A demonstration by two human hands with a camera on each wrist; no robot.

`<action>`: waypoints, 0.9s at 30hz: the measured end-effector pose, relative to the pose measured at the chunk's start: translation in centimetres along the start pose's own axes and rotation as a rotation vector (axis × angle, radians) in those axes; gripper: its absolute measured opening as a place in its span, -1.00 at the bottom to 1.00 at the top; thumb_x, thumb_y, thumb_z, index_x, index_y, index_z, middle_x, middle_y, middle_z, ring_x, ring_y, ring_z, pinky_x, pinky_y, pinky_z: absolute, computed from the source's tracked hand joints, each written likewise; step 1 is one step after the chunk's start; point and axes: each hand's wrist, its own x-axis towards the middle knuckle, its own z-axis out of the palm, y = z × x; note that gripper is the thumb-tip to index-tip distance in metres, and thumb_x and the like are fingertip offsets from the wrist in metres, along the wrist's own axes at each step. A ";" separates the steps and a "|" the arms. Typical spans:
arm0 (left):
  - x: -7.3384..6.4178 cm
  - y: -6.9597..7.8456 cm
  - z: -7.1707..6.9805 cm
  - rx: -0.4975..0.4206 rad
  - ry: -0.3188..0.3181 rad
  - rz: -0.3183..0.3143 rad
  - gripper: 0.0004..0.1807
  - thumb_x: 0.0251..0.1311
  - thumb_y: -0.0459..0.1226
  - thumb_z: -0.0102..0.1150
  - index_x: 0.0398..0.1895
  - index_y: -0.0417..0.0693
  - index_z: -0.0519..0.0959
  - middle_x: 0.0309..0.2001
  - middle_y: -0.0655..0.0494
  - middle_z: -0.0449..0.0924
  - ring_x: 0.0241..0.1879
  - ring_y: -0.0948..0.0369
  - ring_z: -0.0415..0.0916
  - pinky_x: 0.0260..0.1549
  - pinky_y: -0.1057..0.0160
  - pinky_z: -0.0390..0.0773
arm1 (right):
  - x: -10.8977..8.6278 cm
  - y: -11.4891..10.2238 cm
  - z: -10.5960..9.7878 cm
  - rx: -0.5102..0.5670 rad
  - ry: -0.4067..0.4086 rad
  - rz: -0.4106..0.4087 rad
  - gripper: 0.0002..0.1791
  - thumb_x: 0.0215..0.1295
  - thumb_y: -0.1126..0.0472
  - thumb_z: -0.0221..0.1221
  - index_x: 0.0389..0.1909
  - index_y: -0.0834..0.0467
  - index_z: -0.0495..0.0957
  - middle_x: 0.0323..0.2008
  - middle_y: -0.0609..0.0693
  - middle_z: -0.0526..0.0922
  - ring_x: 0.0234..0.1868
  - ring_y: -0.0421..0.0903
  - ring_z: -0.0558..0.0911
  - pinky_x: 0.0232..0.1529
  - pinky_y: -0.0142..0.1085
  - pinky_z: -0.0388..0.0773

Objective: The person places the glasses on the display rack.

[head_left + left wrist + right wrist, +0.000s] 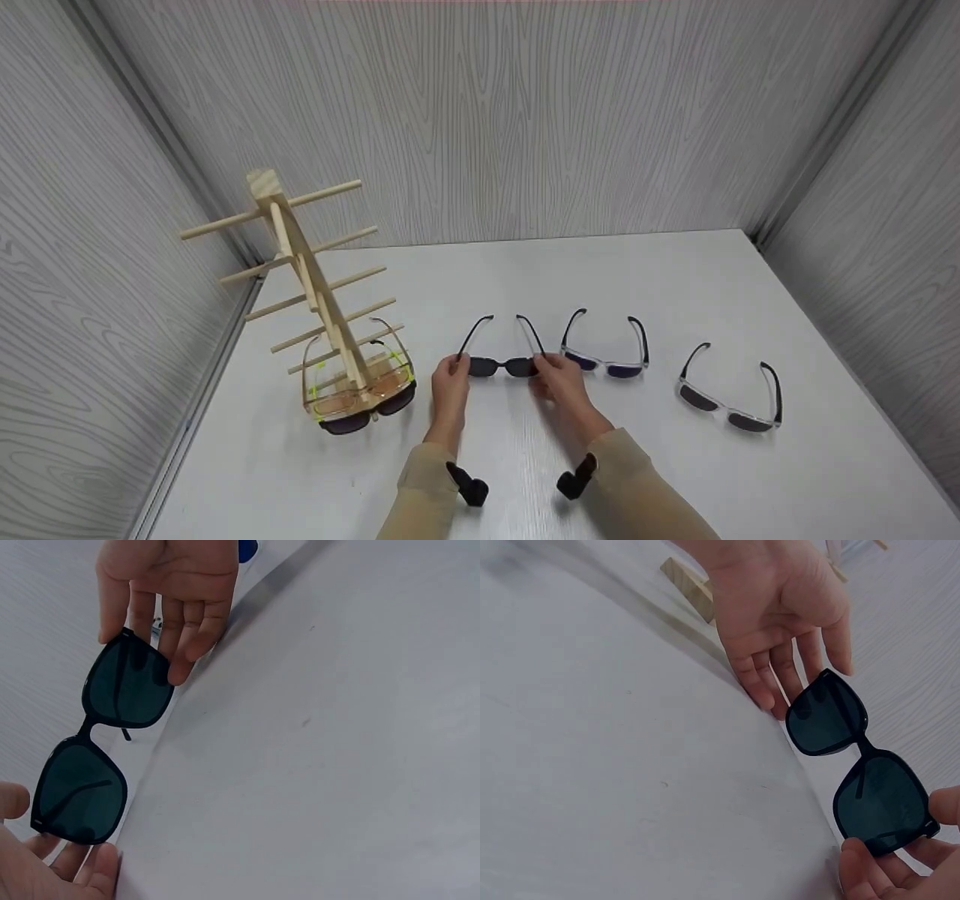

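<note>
Between both hands is a pair of black sunglasses (483, 367), dark lenses facing me and both temples unfolded toward the back. My left hand (451, 388) pinches the frame at its left corner. At the opposite corner my right hand (564, 384) grips the frame by the hinge. The left wrist view shows the sunglasses (127, 686) front on, with the right hand (176, 592) at the upper end and the left hand (37, 870) at the lower. In the right wrist view, thumb and fingers of the right hand (907, 870) hold the near corner.
A wooden eyewear rack (319, 289) with several crossbars stands at the left, glasses (352, 421) hanging low on it. Right of my hands lie clear-framed sunglasses with bluish lenses (624, 370); farther right is another clear-framed pair (750, 422). Walls surround the white table (750, 300).
</note>
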 end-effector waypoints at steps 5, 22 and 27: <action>-0.3 0.1 -0.1 0.006 0.002 -0.039 -0.69 0.31 -0.20 0.03 -0.06 -0.27 0.50 -0.27 -0.10 0.52 -0.28 0.05 0.45 -0.39 0.27 0.45 | -0.3 -0.1 -0.2 0.021 0.005 -0.004 -0.60 0.33 0.11 0.10 0.05 0.31 0.48 -0.22 0.17 0.60 -0.25 0.03 0.57 -0.25 -0.18 0.54; -2.0 1.0 -0.2 0.010 -0.067 -0.027 -0.65 0.31 -0.12 0.05 -0.03 -0.20 0.51 -0.21 -0.08 0.55 -0.17 -0.02 0.52 -0.28 0.13 0.53 | -1.6 -0.3 -1.6 -0.028 0.051 -0.135 -0.59 0.33 0.09 0.10 0.03 0.33 0.49 -0.22 0.20 0.63 -0.27 0.17 0.62 -0.31 -0.11 0.59; -2.6 1.0 -0.3 0.023 -0.085 0.062 -0.65 0.31 -0.12 0.04 -0.03 -0.22 0.52 -0.21 -0.07 0.55 -0.18 -0.02 0.53 -0.26 0.11 0.55 | -2.0 -0.4 -2.0 -0.021 0.039 -0.165 -0.59 0.34 0.11 0.09 0.00 0.37 0.48 -0.21 0.22 0.63 -0.21 0.19 0.62 -0.27 -0.08 0.60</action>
